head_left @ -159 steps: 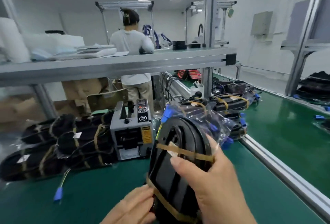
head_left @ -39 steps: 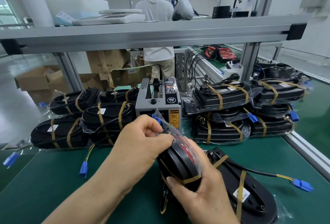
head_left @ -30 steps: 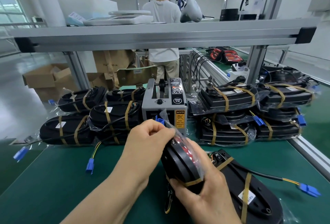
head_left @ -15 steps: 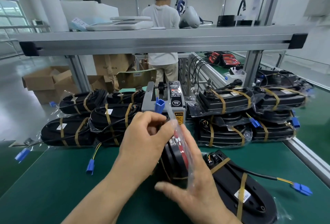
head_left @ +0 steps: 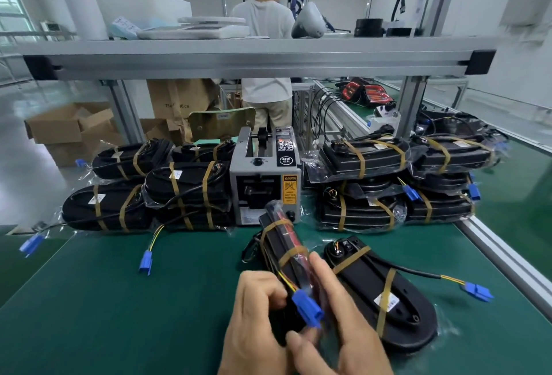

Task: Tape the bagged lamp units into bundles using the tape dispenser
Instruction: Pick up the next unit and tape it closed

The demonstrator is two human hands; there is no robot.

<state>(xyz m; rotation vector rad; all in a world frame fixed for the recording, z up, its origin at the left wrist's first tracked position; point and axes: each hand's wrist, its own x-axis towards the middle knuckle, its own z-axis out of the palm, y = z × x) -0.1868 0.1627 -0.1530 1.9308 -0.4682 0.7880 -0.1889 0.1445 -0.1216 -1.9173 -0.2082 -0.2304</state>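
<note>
While stood on edge, the bagged lamp unit (head_left: 277, 244) is gripped at nine o'clock by the curled left hand (head_left: 254, 313), at three by the right hand (head_left: 343, 333).

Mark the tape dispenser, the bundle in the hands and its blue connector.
tape dispenser (head_left: 263, 171): head view, grey front face above the outlet.
held bundle (head_left: 276, 243): head view, black body between its tape bands.
blue connector (head_left: 307, 310): head view, middle of the plug.

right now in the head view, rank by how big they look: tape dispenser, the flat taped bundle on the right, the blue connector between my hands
1. flat taped bundle, though nearness inflates it
2. tape dispenser, farther back
3. blue connector, clearly smallest despite being close
</note>
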